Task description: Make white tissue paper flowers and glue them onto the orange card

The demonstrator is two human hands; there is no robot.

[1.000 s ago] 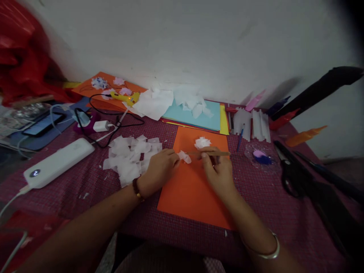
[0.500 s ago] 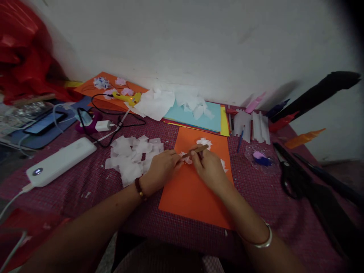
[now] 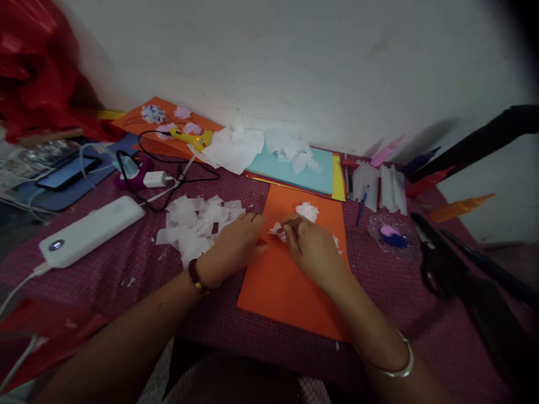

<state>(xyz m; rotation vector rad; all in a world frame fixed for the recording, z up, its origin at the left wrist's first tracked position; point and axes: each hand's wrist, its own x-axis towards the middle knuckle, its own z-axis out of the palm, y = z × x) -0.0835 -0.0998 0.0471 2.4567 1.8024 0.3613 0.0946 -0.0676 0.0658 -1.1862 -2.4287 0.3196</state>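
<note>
My right hand (image 3: pixel 316 253) grips a brown flat stick (image 3: pixel 291 223), its tip at a small white paper flower (image 3: pixel 275 229) on an orange sheet (image 3: pixel 282 294). My left hand (image 3: pixel 233 240) is held apart from that flower, over the sheet's left edge, thumb and fingers spread with nothing seen between them. Just beyond the right hand, a fuller white paper flower (image 3: pixel 308 211) lies on the sheet. Right of that hand, another white paper piece (image 3: pixel 336 242) is partly covered by it. Cut white paper squares (image 3: pixel 185 227) are heaped beside the left hand.
A white power bank (image 3: pixel 95 230) with cables lies left. Behind are a yellow glue gun (image 3: pixel 196 138), crumpled white paper (image 3: pixel 236 147) and blue sheets (image 3: pixel 307 177). Glue sticks (image 3: pixel 391 188), a paintbrush (image 3: pixel 361 209), a paint palette (image 3: pixel 392 234) and black scissors (image 3: pixel 432 258) stand right.
My left hand has drawn back left from the small paper flower and its fingers have parted. The right hand stays at the flower, and its stick has tipped slightly.
</note>
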